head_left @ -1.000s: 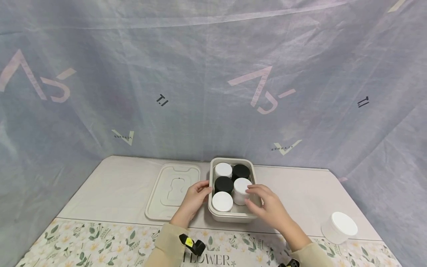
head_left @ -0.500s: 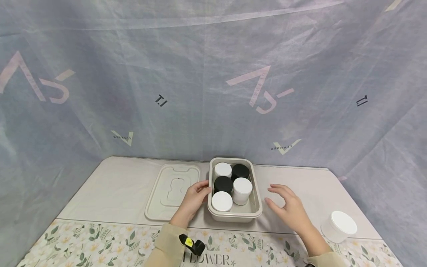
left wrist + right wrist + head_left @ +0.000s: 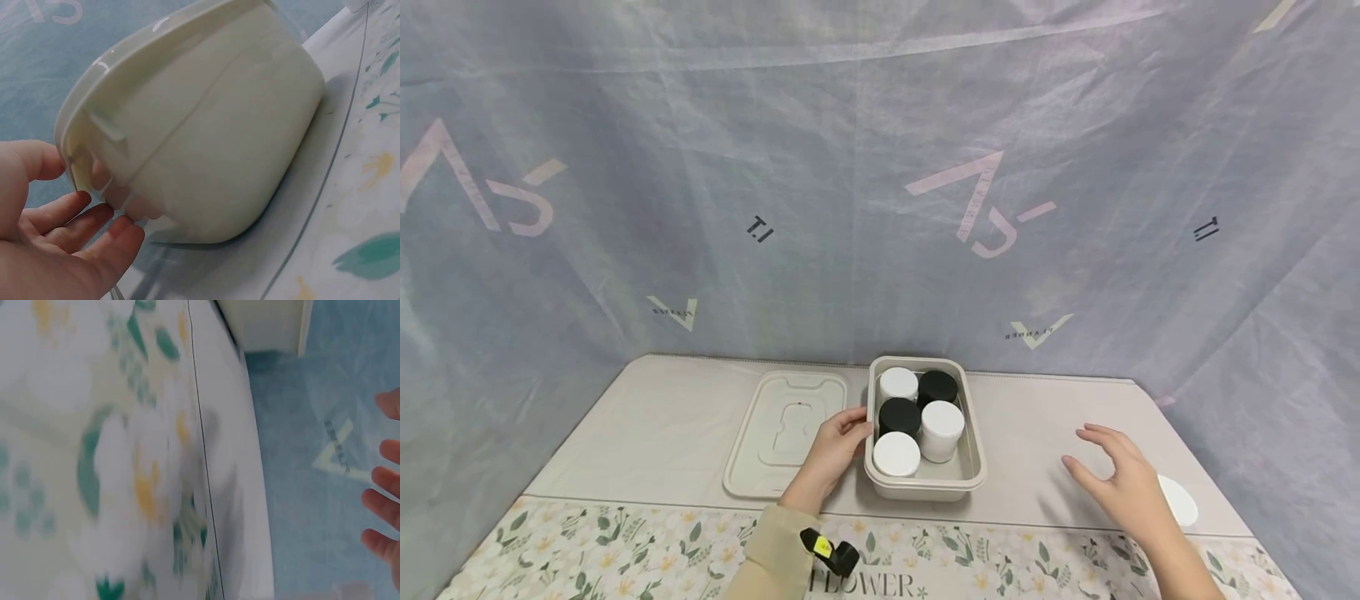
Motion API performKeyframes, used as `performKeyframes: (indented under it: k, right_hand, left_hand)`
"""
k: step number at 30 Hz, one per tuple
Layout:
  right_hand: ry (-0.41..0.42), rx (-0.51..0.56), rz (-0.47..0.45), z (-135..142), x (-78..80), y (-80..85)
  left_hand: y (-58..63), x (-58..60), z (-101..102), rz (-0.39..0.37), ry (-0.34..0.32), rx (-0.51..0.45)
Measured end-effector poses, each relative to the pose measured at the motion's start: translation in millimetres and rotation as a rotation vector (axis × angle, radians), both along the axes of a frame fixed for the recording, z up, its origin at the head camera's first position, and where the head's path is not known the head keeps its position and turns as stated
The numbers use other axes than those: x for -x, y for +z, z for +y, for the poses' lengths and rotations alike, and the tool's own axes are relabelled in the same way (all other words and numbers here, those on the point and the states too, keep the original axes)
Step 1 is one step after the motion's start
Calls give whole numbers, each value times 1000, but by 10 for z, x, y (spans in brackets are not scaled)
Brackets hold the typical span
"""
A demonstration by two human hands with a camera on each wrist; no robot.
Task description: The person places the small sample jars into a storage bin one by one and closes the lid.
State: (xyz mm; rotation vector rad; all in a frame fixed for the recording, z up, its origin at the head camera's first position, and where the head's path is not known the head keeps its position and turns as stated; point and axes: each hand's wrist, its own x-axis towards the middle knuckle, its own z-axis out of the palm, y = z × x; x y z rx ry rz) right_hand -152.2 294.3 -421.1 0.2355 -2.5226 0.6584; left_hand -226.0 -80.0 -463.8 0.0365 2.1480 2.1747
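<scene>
A beige plastic bin holds white-lidded jars and black-lidded jars, all upright. At its left side my left hand grips the rim; in the left wrist view the thumb touches the rim and the curled fingers lie against the outer wall. My right hand is held in the air to the right of the bin, fingers spread and loosely bent, with nothing in them. Partly hidden behind it is another white-lidded jar on the table.
A flat beige lid lies on the table left of the bin, partly behind my left hand. A floral cloth covers the table's front. A grey-blue fabric curtain hangs along the back and sides.
My right hand has let go of a white-lidded jar inside the bin and moved out to the right, towards the lone jar. The left hand stays at the bin's rim.
</scene>
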Motion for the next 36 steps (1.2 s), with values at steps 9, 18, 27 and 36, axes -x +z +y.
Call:
performKeyframes:
  k: [9, 18, 27, 36]
  right_hand:
    - [-82, -82, 2, 349, -84, -58]
    - [-182, -63, -143, 635, -207, -150]
    - [-259, -51, -269, 726, -237, -227]
    - [-253, -33, -215, 630, -183, -199]
  left_hand:
    - [-14, -8, -5, 6, -4, -7]
    - [-5, -10, -2, 10, -8, 6]
    - [8, -23, -18, 9, -3, -16]
    - [-14, 2, -9, 4, -6, 6]
